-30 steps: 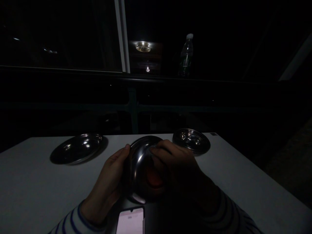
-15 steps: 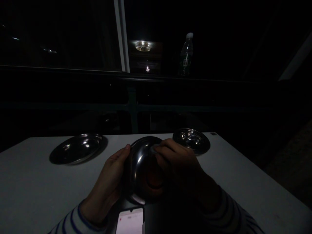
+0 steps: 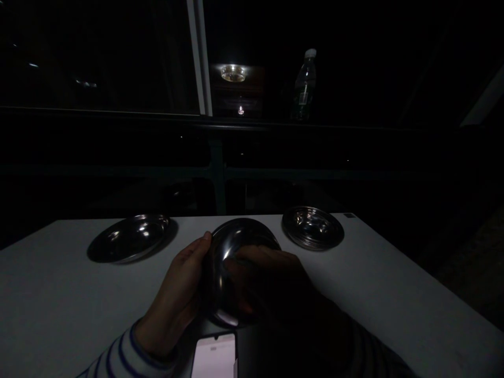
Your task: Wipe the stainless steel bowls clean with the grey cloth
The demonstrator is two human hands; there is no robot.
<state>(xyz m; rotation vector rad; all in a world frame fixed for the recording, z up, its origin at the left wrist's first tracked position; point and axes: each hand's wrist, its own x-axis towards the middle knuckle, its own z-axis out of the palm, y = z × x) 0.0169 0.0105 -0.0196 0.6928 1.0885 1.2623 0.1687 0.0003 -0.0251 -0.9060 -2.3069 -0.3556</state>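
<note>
A shiny metal bowl [image 3: 236,236] is held tilted over the table, its rounded side seemingly facing me. My left hand [image 3: 183,281] grips its left edge, thumb at the rim and the other fingers mostly hidden behind. My right hand [image 3: 271,268] lies in deep shadow against the bowl's surface, fingers bent and drawn together. Whatever those fingers may pinch is too dark to make out. Below the bowl, a phone [image 3: 214,357] with a lit screen lies close to my left wrist.
On the white table [image 3: 394,294], a metal dish [image 3: 129,239] sits at the back left, and stacked-looking metal dishes [image 3: 313,228] at the back right. Beyond the table, a plastic bottle [image 3: 305,86] with a white cap stands on a dark ledge by the window.
My right hand has slid from the bowl's upper right edge down and left across its surface. The left hand keeps its grip. The view has shifted slightly.
</note>
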